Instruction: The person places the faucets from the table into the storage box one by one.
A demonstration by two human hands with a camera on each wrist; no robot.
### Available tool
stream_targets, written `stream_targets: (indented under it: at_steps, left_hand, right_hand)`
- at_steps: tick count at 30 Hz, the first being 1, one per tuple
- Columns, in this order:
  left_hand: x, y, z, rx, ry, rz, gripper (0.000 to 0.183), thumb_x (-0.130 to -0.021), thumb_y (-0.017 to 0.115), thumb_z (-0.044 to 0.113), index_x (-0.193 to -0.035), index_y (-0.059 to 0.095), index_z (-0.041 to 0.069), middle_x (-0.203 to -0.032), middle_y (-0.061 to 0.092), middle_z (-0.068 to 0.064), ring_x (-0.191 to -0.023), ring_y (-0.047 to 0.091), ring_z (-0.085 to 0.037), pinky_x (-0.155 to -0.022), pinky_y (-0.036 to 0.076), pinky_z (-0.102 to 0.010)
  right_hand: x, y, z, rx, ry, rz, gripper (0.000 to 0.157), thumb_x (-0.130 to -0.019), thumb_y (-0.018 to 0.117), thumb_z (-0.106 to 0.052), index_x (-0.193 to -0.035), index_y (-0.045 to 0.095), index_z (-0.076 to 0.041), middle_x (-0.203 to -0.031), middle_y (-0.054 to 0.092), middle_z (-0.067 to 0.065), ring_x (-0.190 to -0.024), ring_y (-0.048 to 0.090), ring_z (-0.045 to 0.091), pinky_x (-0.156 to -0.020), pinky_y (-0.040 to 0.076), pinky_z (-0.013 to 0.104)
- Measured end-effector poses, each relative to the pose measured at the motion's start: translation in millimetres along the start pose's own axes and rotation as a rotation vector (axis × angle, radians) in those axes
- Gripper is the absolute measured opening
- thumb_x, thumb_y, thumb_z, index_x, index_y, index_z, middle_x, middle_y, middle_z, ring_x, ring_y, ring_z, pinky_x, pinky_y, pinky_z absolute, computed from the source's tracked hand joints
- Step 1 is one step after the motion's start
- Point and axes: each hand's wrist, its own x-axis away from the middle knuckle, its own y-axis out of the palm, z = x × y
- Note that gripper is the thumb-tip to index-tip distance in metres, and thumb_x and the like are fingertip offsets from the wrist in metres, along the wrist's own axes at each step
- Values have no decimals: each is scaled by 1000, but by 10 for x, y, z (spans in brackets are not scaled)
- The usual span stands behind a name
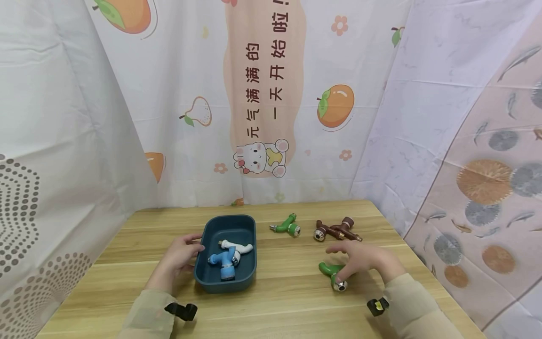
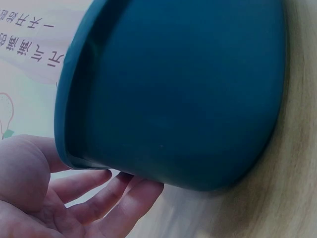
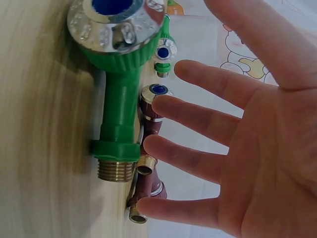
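My left hand (image 1: 179, 259) holds the left side of a dark teal plastic bin (image 1: 203, 285), thumb at the rim and fingers along the outer wall (image 2: 178, 99). Inside it lie a blue tap (image 1: 227, 270) and a white tap (image 1: 243, 248), overlapping. Over a green tap (image 1: 328, 268) on the table, my right hand (image 1: 360, 261) hovers with fingers spread. The right wrist view shows that tap's chrome collar and brass thread (image 3: 116, 170) beside the bare palm (image 3: 267, 163); nothing is between the fingers.
A second green tap (image 1: 288, 226) lies farther back, right of the bin. Two brown taps (image 1: 321, 230) (image 1: 345, 226) lie crossed at the back right. Printed curtains (image 1: 190, 165) hang behind and beside the wooden table (image 1: 279, 301).
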Motion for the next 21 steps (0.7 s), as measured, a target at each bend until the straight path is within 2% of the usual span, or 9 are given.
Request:
stream_targets:
  at_steps: [5,11,21]
  left_hand:
    - [2,2,8,-4,-3,2,54,-100,57,8,-151,44,2,-138,52,-29,-120,54,-46,-70,60,-54]
    - [3,6,1,-2,-1,3,53,-100,57,7,-151,44,2,-137,52,-30,-118,55,-45,-70,60,-54]
    - [5,3,9,19,-1,0,53,-100,56,7,-150,44,0,-138,51,-31,-115,58,-42,-71,60,-55]
  right_hand:
    - [0,43,40,4,-20,9,85,-68,93,-40,-139,59,-8,-142,56,12,-131,49,43,-105,39,64]
    - [-1,81,61,3,4,-5,87,-66,94,-40,-139,59,-7,-141,57,10,-128,51,45,-103,40,65]
    - [16,106,37,14,37,-40,84,-66,94,-39,-136,62,-7,-125,62,14,-115,58,37,-98,44,62]
